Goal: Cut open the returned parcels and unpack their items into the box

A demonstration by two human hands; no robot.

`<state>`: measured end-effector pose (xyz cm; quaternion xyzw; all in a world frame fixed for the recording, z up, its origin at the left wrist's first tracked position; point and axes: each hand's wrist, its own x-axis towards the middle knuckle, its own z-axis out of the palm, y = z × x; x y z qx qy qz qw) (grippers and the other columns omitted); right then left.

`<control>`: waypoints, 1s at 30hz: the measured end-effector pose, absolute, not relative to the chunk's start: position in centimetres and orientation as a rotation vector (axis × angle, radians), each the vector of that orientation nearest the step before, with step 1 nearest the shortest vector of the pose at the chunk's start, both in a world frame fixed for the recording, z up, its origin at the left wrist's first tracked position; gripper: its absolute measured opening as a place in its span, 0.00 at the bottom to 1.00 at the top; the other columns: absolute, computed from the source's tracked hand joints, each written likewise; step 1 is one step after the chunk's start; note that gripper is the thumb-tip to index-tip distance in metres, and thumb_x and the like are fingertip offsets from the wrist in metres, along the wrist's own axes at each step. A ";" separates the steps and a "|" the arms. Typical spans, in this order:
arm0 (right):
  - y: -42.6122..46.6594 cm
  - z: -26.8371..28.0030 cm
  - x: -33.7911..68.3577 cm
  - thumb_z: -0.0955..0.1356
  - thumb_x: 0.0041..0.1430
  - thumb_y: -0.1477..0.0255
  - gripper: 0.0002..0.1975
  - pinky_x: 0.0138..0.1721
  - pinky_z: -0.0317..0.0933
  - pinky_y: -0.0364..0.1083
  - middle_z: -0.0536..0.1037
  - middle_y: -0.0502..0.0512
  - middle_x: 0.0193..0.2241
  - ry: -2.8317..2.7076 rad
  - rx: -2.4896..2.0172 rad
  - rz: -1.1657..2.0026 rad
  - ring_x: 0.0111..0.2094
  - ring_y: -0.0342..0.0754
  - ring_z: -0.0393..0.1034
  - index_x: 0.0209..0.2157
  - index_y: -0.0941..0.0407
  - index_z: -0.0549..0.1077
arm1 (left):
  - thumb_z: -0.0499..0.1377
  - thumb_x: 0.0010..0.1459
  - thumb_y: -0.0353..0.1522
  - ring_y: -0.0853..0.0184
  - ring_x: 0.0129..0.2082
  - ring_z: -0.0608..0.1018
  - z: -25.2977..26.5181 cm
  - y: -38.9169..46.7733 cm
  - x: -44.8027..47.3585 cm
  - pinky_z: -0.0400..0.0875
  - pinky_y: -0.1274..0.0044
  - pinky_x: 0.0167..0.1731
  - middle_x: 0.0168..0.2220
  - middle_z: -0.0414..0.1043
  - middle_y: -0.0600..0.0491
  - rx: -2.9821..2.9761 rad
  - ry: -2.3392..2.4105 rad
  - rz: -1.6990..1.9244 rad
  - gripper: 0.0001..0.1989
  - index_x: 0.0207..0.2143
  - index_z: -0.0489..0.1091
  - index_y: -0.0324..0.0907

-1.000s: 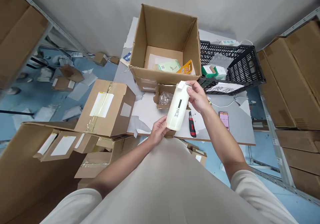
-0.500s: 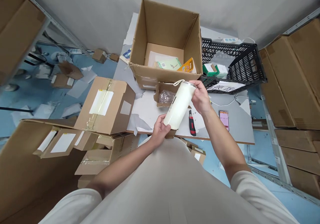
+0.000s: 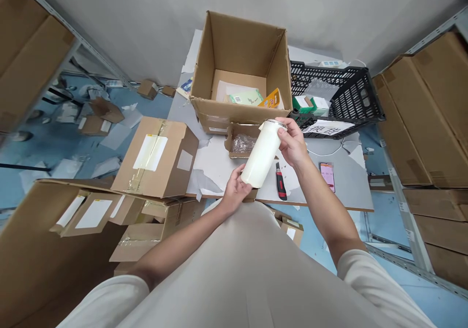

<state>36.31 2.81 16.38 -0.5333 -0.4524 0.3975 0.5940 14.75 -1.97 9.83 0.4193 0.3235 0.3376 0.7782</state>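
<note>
Currently bottle (image 3: 262,155) tilted over table (image 3: 347,189), both hands clamped on it: right hand (image 3: 293,144) round top, left hand (image 3: 235,190) gripping base. Small box (image 3: 229,144) with clear wrap (image 3: 243,144) just beyond; cutter (image 3: 281,184) to right, phone (image 3: 327,176) farther right.

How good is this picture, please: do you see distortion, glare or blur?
Head view: wide-angle distortion seems to make the shelf rail at left slant; light looks soft and even, without harsh glare on the white bottle between left hand and right hand; digits on the phone are too blurred to read.
</note>
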 end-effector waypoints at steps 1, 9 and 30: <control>2.8 16.4 36.4 0.69 0.52 0.52 0.20 0.39 0.68 0.48 0.74 0.50 0.42 -1.052 -1.243 0.910 0.39 0.47 0.71 0.43 0.47 0.67 | 0.67 0.46 0.47 0.61 0.48 0.76 9.9 -2.0 14.8 0.71 0.68 0.47 0.52 0.70 0.43 0.925 0.723 0.731 0.42 0.59 0.52 0.45; 2.4 16.8 36.8 0.71 0.45 0.48 0.28 0.46 0.66 0.50 0.74 0.54 0.46 -1.014 -1.117 0.990 0.46 0.51 0.70 0.43 0.50 0.69 | 0.60 0.51 0.52 0.62 0.44 0.77 9.8 -2.2 14.9 0.72 0.66 0.45 0.48 0.72 0.46 0.747 0.721 0.768 0.31 0.49 0.59 0.43; 1.9 18.1 36.1 0.68 0.51 0.47 0.22 0.39 0.69 0.51 0.74 0.51 0.50 -0.950 -1.105 1.131 0.47 0.50 0.71 0.39 0.49 0.68 | 0.55 0.51 0.57 0.58 0.38 0.80 9.8 -2.5 14.3 0.72 0.64 0.42 0.42 0.76 0.43 0.593 0.717 0.721 0.35 0.49 0.62 0.40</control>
